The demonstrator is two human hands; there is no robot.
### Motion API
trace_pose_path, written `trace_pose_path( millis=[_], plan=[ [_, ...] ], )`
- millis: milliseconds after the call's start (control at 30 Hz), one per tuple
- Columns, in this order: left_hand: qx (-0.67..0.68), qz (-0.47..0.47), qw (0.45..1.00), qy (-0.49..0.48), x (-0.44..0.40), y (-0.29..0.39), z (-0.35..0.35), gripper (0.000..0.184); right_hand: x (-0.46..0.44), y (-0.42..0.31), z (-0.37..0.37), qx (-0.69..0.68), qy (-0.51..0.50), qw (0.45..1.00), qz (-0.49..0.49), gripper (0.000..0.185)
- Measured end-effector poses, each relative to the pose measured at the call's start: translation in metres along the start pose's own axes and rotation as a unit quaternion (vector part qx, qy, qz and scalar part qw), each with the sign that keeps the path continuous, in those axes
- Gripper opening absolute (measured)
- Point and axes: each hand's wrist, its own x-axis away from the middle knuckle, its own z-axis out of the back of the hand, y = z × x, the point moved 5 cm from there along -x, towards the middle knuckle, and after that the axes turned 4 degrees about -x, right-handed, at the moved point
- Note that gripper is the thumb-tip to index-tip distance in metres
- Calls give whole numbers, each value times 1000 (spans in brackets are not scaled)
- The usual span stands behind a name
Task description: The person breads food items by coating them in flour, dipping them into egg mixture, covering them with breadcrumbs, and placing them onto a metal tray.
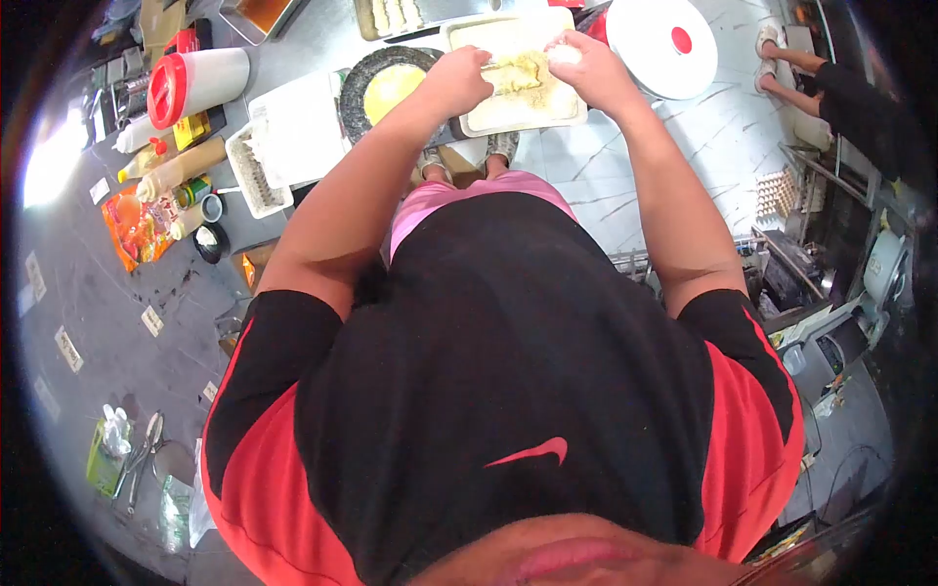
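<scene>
A shallow cream tray (479, 122) of crumbs lies in front of me. Across its middle is a lumpy, crumb-coated piece of food (518, 76), pale yellow and elongated. My left hand (457, 83) is closed at the near-left end of this piece; the exact grip is partly hidden by the fingers. Over the tray's right side, my right hand (594, 73) is curled around whitish crumbs (564, 56), which also cling to the fingers. Left of the tray stands a dark speckled bowl (354, 73) of yellow batter (391, 93), partly behind my left forearm.
Another tray (440, 12) with coated pieces stands farther back. A round white lid (657, 68) with a red centre is at right. Leftward are a white container (217, 83) with red lid, sauce bottles (184, 166) and a white tray (256, 186). Another person's legs (796, 73) show far right.
</scene>
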Motion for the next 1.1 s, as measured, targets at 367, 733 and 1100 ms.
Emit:
trace_pose_path(
  millis=[367, 733, 1100],
  plan=[
    [-41, 4, 998, 49, 10, -1, 7, 42, -35, 19, -49, 71, -55, 996, 11, 45],
    [59, 94, 993, 49, 30, -1, 36, 53, -74, 19, -81, -4, -172, 981, -84, 49],
    [105, 71, 988, 90, 57, -18, 56, 51, -21, -23, -109, 416, -92, 899, 105, 72]
  ],
)
